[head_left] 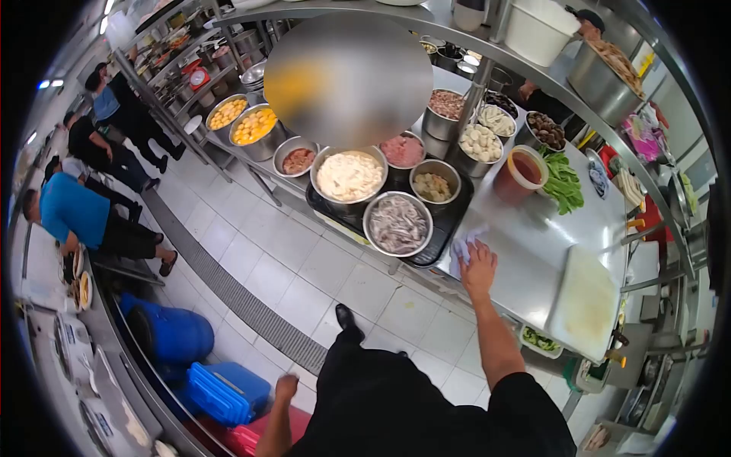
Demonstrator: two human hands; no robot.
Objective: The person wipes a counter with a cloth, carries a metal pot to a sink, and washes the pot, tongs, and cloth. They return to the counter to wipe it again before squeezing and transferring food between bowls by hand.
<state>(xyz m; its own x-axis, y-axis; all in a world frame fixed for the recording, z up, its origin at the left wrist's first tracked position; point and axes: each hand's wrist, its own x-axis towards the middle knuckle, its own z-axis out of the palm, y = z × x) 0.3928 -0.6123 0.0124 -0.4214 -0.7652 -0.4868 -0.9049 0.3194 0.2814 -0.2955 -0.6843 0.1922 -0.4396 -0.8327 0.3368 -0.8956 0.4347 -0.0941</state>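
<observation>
My right hand (478, 270) presses a crumpled pale cloth (461, 248) onto the steel worktop (518, 251), fingers over the cloth, at the edge near a black tray (454, 228). My left hand (286, 386) hangs low over the floor, curled into a loose fist, with nothing visible in it. On the tray, close to my right hand, stand a bowl of greyish strips (397, 222), a bowl of creamy white food (349, 177) and a pot of chopped pieces (435, 183). A tub of reddish-brown sauce (521, 174) and green leaves (562, 183) lie further back.
A white cutting board (585, 297) lies at the worktop's right. Overhead runs a steel shelf (525, 57). Blue barrel (171, 331) and blue box (228, 392) stand at lower left. A floor drain grate (244, 297) crosses the tiles. Several people stand at far left.
</observation>
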